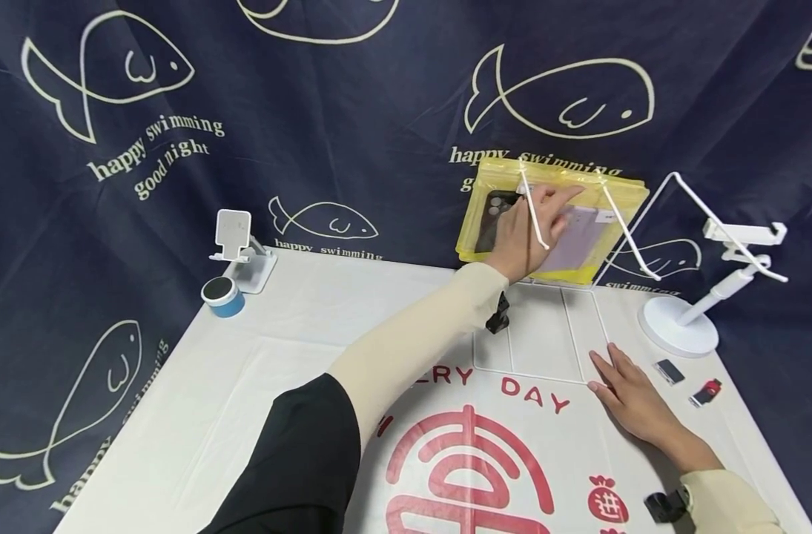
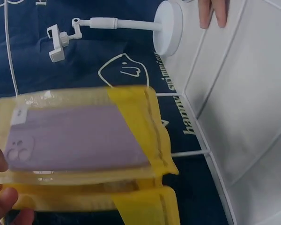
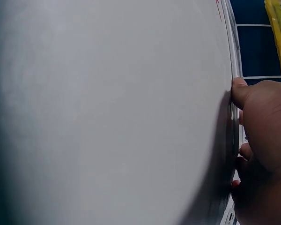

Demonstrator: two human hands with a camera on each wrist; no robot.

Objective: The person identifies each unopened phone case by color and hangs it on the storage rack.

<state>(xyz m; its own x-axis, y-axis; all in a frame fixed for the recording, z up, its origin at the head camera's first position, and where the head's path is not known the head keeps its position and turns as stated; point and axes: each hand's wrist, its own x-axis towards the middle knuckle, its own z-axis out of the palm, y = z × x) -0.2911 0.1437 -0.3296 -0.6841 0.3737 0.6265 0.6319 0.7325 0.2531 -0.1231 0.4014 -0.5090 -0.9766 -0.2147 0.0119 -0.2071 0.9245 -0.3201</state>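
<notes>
The left hand [image 1: 526, 233] is pinching the yellow pouch [image 1: 612, 194] on the wire rack [image 1: 652, 215], right hand [image 1: 629, 393] pressing flat, fingers together, beside the rack — a slow, straight lift looks wisest.

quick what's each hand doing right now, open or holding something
Left hand: reaching to the yellow pouch with the purple phone case; fingers touch it, grip cannot be told.
Right hand: open, flat on the white table, holding nothing.

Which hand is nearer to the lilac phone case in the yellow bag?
Left. The left hand reaches through the white wire rack and touches the yellow bag holding the lilac phone case. The right hand lies flat on the table, well short of it.
</notes>
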